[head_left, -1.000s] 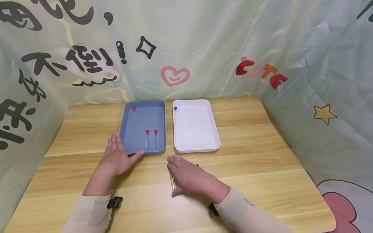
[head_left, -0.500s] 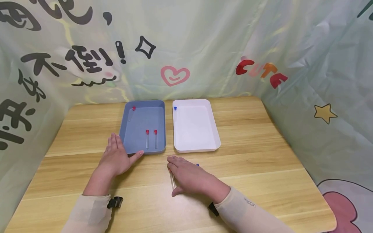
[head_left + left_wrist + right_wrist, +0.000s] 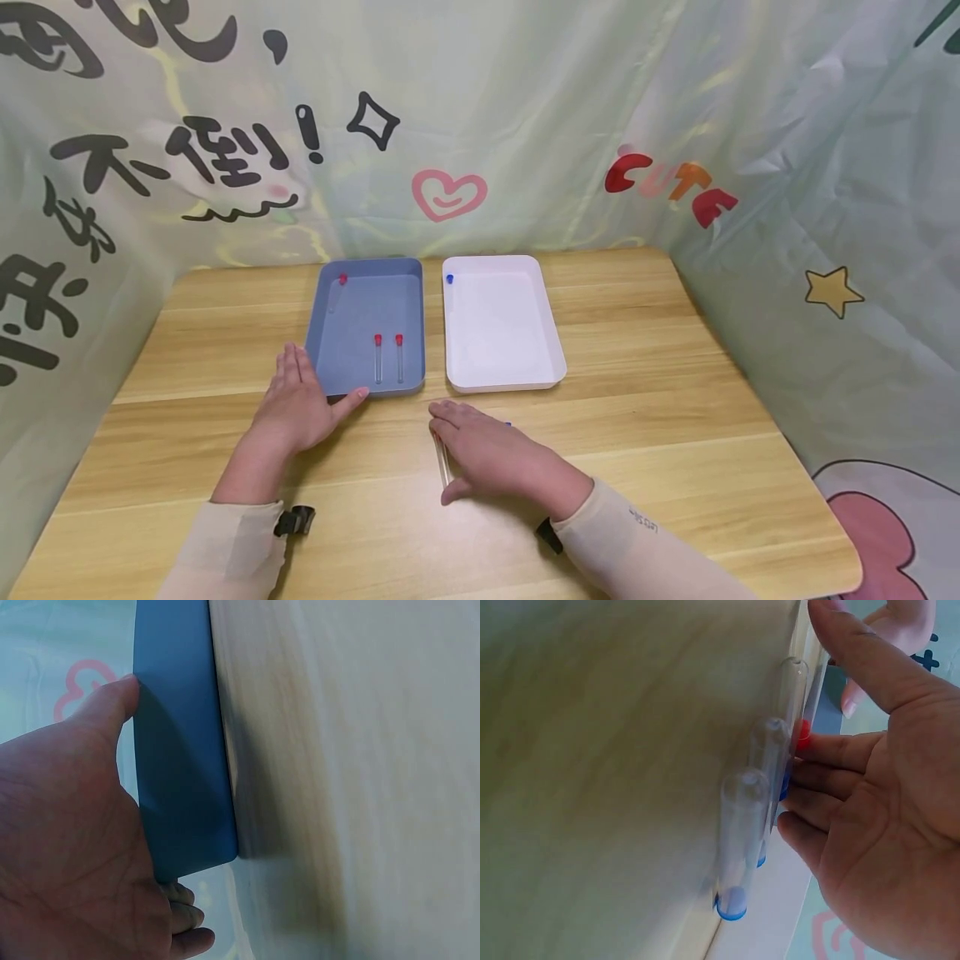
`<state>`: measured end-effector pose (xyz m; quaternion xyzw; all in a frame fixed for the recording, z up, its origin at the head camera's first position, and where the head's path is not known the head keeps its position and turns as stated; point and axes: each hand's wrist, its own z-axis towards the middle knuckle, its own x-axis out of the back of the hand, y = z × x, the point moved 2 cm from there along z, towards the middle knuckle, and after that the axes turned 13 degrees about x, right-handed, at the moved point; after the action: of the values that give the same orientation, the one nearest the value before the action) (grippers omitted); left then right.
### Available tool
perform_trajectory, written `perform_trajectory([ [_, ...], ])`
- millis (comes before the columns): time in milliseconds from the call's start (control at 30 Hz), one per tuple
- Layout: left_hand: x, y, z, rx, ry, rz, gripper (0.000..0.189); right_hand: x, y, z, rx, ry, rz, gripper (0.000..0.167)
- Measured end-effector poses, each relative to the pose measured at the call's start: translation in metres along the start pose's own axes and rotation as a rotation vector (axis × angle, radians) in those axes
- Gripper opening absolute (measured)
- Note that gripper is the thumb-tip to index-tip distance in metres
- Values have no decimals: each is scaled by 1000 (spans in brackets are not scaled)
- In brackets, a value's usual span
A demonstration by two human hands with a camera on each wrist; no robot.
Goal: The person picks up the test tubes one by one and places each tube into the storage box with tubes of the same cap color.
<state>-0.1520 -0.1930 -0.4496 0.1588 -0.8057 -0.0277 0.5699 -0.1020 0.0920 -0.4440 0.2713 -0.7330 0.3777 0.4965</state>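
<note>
My left hand (image 3: 294, 410) rests at the near-left corner of the blue-grey tray (image 3: 363, 304), thumb on its front rim, fingers extended along its left side. That tray holds three clear tubes with red caps, two side by side (image 3: 378, 360) and one at the far left (image 3: 342, 280). On the table, my right hand (image 3: 491, 454) hovers over or lightly touches several clear capped tubes, fingers nearly straight, thumb by the end of the leftmost tube (image 3: 441, 462). The right wrist view shows blue-capped tubes (image 3: 742, 832) and a red cap (image 3: 804, 735) near the fingers; the palm hides them from above.
Right of the blue-grey tray stands a white tray (image 3: 504, 325) with a blue-capped tube (image 3: 450, 279) at its far left. Both trays sit toward the back of the wooden table (image 3: 645, 375). A printed curtain (image 3: 555, 125) surrounds the table's back and sides.
</note>
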Motion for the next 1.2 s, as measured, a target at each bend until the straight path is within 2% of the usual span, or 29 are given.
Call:
perform_trajectory([
  [333,-2,-4,1,5,1,-5,134,7,-1,0,68,79,-19,105],
  [700,-3,-3,5,-3,-5,-1,135,18,-3,2,77,117,-17,110],
  [1200,-2,-4,5,-7,-4,-3,133,44,3,15,78,137,-35,104],
])
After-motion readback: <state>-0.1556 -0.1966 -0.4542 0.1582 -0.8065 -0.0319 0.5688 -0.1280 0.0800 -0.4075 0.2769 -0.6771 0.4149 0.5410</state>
